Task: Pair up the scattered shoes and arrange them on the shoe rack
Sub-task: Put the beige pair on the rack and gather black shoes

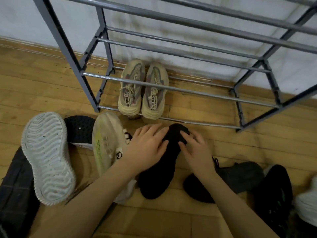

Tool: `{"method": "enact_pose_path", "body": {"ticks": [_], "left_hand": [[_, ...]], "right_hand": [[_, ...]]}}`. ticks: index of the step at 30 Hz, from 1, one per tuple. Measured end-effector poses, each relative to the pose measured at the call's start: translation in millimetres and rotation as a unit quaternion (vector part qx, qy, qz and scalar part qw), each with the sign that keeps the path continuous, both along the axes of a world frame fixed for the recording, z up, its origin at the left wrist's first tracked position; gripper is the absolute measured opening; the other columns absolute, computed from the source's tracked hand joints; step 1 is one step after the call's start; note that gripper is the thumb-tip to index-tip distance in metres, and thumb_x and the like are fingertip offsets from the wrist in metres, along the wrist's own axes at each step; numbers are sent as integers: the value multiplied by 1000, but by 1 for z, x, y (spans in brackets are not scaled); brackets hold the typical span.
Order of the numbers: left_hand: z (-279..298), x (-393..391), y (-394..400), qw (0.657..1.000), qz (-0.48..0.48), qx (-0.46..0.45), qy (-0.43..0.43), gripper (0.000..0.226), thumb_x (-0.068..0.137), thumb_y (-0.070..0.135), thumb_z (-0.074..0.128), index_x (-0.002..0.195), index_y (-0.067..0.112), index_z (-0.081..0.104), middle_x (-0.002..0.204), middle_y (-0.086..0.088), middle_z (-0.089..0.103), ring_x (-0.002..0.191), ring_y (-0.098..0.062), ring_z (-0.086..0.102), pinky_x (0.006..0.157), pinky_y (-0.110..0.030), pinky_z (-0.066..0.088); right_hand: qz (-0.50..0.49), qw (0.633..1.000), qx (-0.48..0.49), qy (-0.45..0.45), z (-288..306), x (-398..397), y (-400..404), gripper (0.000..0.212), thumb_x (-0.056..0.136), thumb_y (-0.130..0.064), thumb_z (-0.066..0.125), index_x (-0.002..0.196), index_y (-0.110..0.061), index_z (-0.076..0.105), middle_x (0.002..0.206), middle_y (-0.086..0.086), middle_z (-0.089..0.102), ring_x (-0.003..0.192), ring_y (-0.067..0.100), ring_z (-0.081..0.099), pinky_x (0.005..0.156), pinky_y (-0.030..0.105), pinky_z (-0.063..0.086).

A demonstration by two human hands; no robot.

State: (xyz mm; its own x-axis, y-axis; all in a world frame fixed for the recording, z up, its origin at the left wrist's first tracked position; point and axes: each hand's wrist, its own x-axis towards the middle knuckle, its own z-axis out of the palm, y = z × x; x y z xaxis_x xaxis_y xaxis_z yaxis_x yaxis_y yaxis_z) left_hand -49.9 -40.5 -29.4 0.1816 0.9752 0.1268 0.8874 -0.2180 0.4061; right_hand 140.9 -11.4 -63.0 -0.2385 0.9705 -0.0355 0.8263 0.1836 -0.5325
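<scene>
Both hands, left hand (147, 145) and right hand (197, 148), rest with fingers spread narrow on the black shoe (161, 172) at 6 o'clock of the shoe rack (171, 88); loose contact risks slippage on lifting.

Both my forearms reach forward, bare, converging toward centre. My left hand (147, 145) lies palm down, fingers spread and slightly curled. My right hand (197, 148) mirrors it, palm down, fingertips angled inward toward the left.
</scene>
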Motion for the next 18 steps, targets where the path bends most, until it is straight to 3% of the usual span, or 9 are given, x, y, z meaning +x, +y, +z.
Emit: {"method": "enact_pose_path", "body": {"ticks": [4,6,9,13,18], "left_hand": [[-17,26,5,996,-13,-26,89,52,89,40,31,130,14,50,124,-10,58,110,-31,55,90,-43,44],[-29,32,13,988,-5,-84,131,54,93,42,33,139,15,37,132,-12,50,117,-33,48,95,-43,39],[-48,35,29,976,-9,-167,142,62,96,46,29,148,19,10,144,-10,35,126,-33,37,102,-42,30],[-60,41,35,967,-24,-233,105,65,96,44,31,148,21,0,148,-11,27,128,-31,35,105,-41,27],[-55,48,25,991,7,-133,-5,64,95,33,44,148,17,12,130,-13,44,109,-31,49,90,-40,44]], "right_hand": [[-1,997,-42,-59,-15,25,-8,51,95,-43,42,143,-29,33,148,8,33,131,28,35,107,45,32],[-4,995,-72,-68,-23,27,-4,55,96,-44,39,147,-30,22,152,8,25,138,29,24,111,46,21],[-20,992,-114,-57,-29,25,9,58,97,-46,35,148,-35,11,155,3,19,139,28,20,112,51,17],[11,990,-138,-38,-32,20,15,53,99,-42,33,147,-39,10,155,-1,17,139,22,21,113,51,10],[-24,993,-69,94,-29,18,3,52,99,-30,39,146,-32,18,141,3,38,128,18,35,106,37,18]]}}
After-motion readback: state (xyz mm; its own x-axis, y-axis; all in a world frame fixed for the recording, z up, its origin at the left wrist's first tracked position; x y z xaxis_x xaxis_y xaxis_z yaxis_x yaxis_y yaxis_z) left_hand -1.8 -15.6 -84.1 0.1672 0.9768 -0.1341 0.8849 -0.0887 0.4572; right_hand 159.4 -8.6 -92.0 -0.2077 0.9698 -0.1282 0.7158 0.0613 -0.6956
